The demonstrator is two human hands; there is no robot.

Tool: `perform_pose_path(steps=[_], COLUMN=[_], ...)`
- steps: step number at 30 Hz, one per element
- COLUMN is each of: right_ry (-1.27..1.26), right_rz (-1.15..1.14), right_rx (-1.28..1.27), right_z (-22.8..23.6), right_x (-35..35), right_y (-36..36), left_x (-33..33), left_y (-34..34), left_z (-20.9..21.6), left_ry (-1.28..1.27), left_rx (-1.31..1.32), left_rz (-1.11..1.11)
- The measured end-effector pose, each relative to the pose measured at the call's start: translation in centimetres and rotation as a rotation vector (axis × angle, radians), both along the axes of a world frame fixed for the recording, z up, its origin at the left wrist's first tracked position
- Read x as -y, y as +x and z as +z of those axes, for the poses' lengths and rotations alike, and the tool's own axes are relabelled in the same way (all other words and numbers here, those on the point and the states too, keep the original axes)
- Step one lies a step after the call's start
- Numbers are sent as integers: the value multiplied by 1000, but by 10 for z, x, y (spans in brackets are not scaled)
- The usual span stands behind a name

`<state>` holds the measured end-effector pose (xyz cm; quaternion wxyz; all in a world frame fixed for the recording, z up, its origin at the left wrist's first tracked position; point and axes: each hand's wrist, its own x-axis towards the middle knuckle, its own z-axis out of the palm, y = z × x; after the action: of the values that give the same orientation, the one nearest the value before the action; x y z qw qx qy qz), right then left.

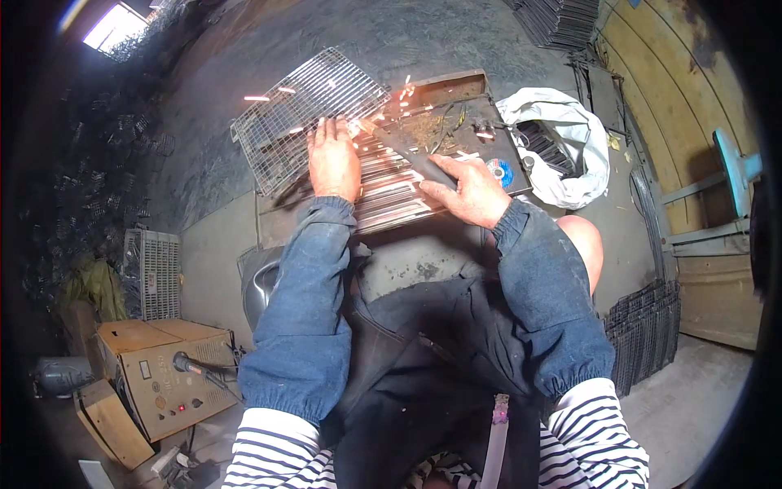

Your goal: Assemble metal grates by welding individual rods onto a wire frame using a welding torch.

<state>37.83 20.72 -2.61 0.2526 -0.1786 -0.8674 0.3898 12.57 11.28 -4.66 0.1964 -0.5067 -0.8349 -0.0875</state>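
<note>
My left hand (333, 163) lies with fingers stretched out at the right edge of a wire mesh panel (281, 122), pressing near a row of shiny metal bars (391, 191). My right hand (475, 191) is closed round the handle of a dark, long, tapering tool (415, 157). Its tip points left, close to the fingertips of my left hand. Bright orange sparks fly around that tip, and the glare hides the exact contact. Behind the tool sits a dark metal tray (444, 88) with brown debris. Beside my right hand is a blue disc (499, 172).
A white sack (595, 155) holding dark wire pieces stands right of the work table. Stacked wire grids (648, 334) are at the lower right. At lower left is a tan machine box (171, 379) with knobs and a cable; a grey plastic crate (152, 273) stands behind it.
</note>
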Motion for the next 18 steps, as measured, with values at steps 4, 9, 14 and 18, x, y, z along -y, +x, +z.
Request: perform_pose_path(steps=[4, 9, 14, 18], right_ry=[-78, -42, -49, -34], right_rz=[30, 14, 11, 20], right_rx=[33, 22, 8, -40], right_z=[1, -3, -3, -1], right_x=[1, -2, -1, -1], right_y=[-2, -2, -3, -3], left_x=[5, 1, 2, 1], left_y=[-8, 0, 0, 3], left_z=[-6, 0, 4, 8], left_ry=[140, -12, 6, 11], left_rx=[-17, 1, -29, -73], left_rz=[-100, -24, -32, 3])
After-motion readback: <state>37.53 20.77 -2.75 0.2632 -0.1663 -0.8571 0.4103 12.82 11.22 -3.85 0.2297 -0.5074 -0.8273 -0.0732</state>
